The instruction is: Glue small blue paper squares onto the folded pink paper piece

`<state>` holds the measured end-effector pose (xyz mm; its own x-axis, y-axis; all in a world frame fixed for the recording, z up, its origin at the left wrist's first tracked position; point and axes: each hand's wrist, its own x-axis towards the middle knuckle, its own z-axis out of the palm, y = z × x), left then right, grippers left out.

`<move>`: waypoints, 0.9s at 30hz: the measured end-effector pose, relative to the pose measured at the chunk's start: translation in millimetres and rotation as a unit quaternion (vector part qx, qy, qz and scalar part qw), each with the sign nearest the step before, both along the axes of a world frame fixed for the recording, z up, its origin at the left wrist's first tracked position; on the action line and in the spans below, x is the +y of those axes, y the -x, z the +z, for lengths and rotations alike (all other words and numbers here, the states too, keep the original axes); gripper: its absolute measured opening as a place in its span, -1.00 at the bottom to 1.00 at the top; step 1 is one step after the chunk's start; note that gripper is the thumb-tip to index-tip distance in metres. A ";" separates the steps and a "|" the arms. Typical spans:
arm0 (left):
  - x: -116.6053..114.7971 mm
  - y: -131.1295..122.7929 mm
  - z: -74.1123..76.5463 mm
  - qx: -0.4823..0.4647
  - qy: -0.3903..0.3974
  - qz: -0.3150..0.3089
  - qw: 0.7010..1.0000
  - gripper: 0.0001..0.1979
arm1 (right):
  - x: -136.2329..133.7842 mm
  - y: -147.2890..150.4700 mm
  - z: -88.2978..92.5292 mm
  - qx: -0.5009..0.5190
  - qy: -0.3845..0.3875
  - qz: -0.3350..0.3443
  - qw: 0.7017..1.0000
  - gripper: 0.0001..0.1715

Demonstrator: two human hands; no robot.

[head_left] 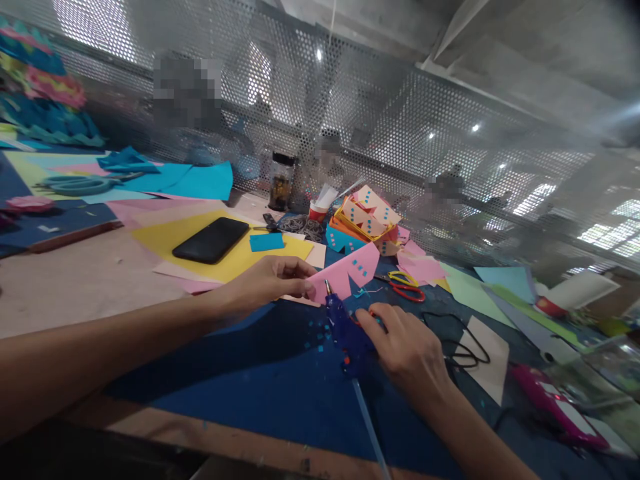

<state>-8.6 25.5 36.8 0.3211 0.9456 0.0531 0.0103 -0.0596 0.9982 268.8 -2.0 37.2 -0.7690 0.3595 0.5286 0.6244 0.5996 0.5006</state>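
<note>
My left hand pinches the left end of a pink paper piece that bears small blue squares near its right end. In my right hand is a dark blue glue gun, its fingers wrapped round the grip. The gun's metal nozzle points up at the pink paper's lower left part; whether they touch cannot be made out. A pale glue stick sticks out of the gun's rear. Tiny blue paper squares lie on the dark blue mat just left of the gun.
A black phone rests on yellow paper. Scissors lie behind my right hand. Further back are stacked paper pieces, a paper cup and a jar. A black cable and magenta device lie right.
</note>
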 end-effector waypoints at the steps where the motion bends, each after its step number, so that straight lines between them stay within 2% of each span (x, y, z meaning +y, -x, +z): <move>1: 0.0 0.0 0.2 -0.001 0.000 -0.001 1.000 -0.73 | -0.2 0.3 0.2 0.000 -0.003 -0.001 1.000 -0.72; 16: -1.6 -1.7 5.9 0.005 0.000 0.007 1.000 -0.73 | -3.3 1.9 3.3 -0.015 -0.036 -0.011 0.999 -0.76; 27: -2.4 -0.2 5.7 0.020 -0.007 0.017 1.000 -0.77 | -3.8 -1.9 3.3 0.002 -0.017 -0.013 1.000 -0.74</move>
